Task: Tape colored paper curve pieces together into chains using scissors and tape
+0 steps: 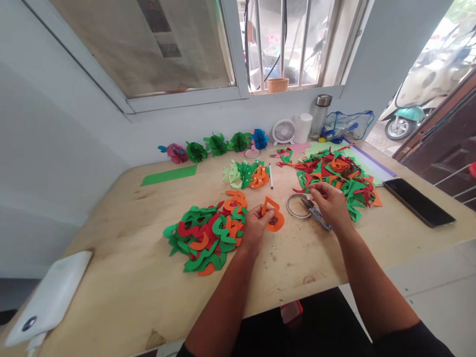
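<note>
An orange paper cut-out (275, 225) with rounded lobes is pinched between the thumb and fingers of my left hand (256, 223). Just left of that hand lies a heap of curvy green, red and orange paper cut-outs (203, 238). My right hand (329, 201) has its fingertips pressed together at the near edge of a pile of paper scraps (334, 173); whatever sits in the pinch is too small to make out. Below its palm are small scissors (318, 215) with blue-grey handles, their blades by a roll of tape (296, 206).
Small dotted cut-outs (247, 173) and a white pen (270, 176) lie mid-table. Paper flowers (216, 144), a white fan (284, 132) and a glass bottle (320, 116) line the wall. A phone (418, 201) lies right; a white device (52, 297) lies at left.
</note>
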{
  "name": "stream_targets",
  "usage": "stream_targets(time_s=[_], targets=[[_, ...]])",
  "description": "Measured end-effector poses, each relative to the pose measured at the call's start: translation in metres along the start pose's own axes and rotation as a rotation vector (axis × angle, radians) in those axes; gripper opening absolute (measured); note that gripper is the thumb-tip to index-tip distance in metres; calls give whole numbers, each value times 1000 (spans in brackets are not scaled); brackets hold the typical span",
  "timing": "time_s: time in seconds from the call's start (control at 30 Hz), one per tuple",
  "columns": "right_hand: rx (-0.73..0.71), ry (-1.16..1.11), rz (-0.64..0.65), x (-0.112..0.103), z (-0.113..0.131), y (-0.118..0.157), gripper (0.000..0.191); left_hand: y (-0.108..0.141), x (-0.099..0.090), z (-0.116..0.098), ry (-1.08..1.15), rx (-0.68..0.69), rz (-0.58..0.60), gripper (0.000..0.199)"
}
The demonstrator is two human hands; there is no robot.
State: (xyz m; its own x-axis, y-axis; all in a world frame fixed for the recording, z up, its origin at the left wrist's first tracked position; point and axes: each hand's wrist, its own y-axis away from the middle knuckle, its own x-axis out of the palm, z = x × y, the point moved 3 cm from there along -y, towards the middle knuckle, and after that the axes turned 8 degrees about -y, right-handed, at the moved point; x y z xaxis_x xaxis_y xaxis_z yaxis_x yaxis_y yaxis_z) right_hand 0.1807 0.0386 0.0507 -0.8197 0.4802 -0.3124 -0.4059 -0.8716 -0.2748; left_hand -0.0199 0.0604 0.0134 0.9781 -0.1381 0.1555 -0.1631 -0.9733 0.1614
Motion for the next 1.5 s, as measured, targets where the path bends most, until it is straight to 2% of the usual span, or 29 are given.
stream_targets(time_s=[0.07,0.13,0.27,0.4,0.97,1.2,1.5], targets=[[-33,231,-10,-13,-6,-6,22,-1,0,3,-18,10,15,16],[-38,437,7,-17,-15,-10,20,-2,1,6,-35,21,38,17],[-126,736,122,-7,-30,-13,23,-4,0,8,-48,35,60,17],[-202,891,202,1,-34,-12,27,-3,1,8,-37,36,63,14],[-213,877,213,5,-35,-13,19,-1,2,2,-36,1,21,17],[-70,892,149,9,-30,-8,21,1,3,-1,-25,9,28,16],[-77,912,89,15,-30,-2,23,2,8,-1,-76,30,73,18]])
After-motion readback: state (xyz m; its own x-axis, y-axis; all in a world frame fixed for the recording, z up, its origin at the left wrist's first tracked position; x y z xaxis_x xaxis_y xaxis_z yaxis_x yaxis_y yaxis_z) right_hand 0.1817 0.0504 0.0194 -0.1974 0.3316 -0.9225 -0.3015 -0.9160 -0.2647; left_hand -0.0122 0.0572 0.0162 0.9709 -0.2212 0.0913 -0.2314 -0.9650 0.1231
